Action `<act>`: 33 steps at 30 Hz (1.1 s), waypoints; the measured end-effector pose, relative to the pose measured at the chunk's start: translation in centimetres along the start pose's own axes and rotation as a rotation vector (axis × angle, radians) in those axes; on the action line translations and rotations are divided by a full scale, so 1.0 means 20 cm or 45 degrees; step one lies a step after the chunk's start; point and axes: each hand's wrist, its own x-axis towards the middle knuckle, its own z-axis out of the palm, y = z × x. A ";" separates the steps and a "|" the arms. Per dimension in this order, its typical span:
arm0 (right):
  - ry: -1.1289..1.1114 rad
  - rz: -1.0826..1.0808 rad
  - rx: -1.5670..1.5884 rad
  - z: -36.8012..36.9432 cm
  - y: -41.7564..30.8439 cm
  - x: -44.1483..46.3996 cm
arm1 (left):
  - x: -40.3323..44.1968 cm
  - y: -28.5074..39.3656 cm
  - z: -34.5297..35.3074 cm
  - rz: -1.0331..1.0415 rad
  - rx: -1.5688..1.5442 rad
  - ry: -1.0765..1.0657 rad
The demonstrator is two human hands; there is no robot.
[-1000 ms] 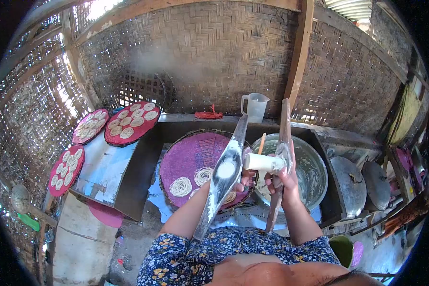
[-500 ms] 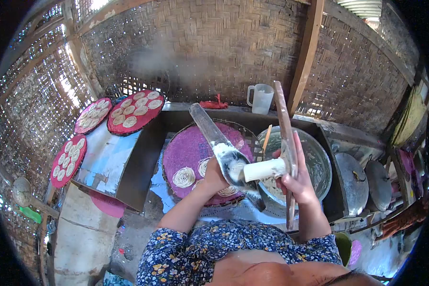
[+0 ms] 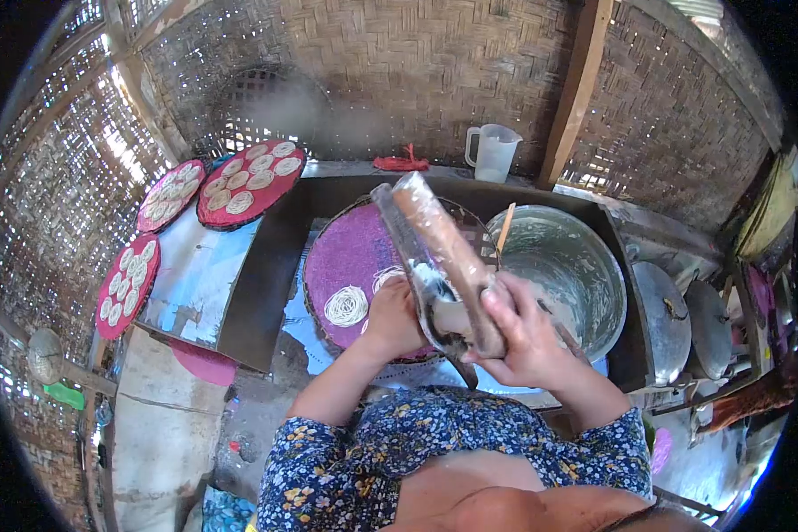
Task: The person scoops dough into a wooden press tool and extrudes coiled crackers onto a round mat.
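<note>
My left hand (image 3: 394, 319) grips the lower wooden board of a hand noodle press (image 3: 390, 213), over a round tray lined with purple mesh (image 3: 346, 253). My right hand (image 3: 521, 335) is wrapped around the press's upper wooden bar (image 3: 439, 232), which carries a pale cylindrical plunger (image 3: 453, 317). The plunger's lower end sits in the opening of the lower board, where white dough or paste clings. On the tray lies a coiled noodle nest (image 3: 346, 307); another is partly hidden by my left hand.
A large metal pot (image 3: 607, 266) smeared with white dough stands at right, a wooden stick (image 3: 505, 227) at its rim. Behind is a plastic jug (image 3: 495, 152). Red trays (image 3: 211, 206) of noodle nests lie at left. Metal lids (image 3: 665, 324) lean at far right.
My right hand has moved left and turned the upper bar from near upright to lie along the lower board. The plunger has gone into the opening. The camera view has shifted slightly.
</note>
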 end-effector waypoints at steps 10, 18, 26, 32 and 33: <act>-0.334 0.223 0.552 0.18 0.13 0.16 | -0.18 -0.08 -0.11 -0.200 -0.087 0.412; -0.133 1.154 -0.090 0.52 1.25 -0.28 | -0.60 -0.36 -0.70 -0.691 -0.494 0.747; -0.069 1.642 1.051 0.50 1.02 -0.30 | -0.95 -0.56 -0.94 -0.088 1.813 -0.342; -0.001 1.964 1.505 0.47 0.55 -0.39 | -0.71 -0.37 -0.98 1.724 3.602 -0.570; -0.039 1.981 1.586 0.46 0.50 -0.42 | -0.68 -0.32 -0.94 1.932 3.867 -0.659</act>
